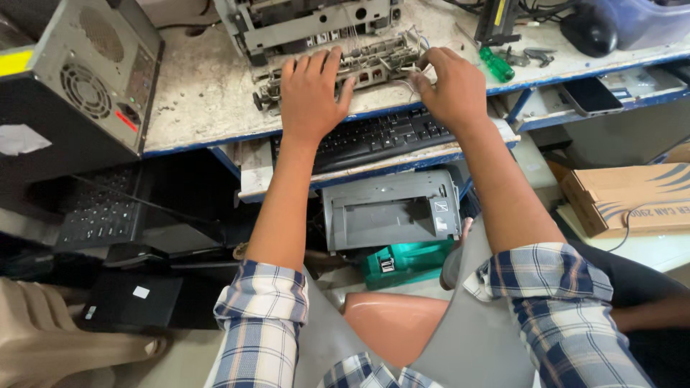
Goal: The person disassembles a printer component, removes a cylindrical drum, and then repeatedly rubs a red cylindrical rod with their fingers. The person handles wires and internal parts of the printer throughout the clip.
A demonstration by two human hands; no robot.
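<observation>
Head cam shows our left hand (310,93) lying flat, fingers spread, on the metal roller assembly (359,65), while our right hand (453,86) pinches its right end. That assembly sits at the front edge of the workbench (201,93), right above the black keyboard (381,135). Looks stiff but fiddly, with thin wires and springs, so we'd grab the frame ends.

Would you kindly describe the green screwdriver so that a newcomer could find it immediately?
Start at the worn white workbench with the blue edge. Right of the right hand, near the front edge, lies the screwdriver. Its translucent green handle is the only green thing on the bench top, beside small dark metal parts.
</observation>
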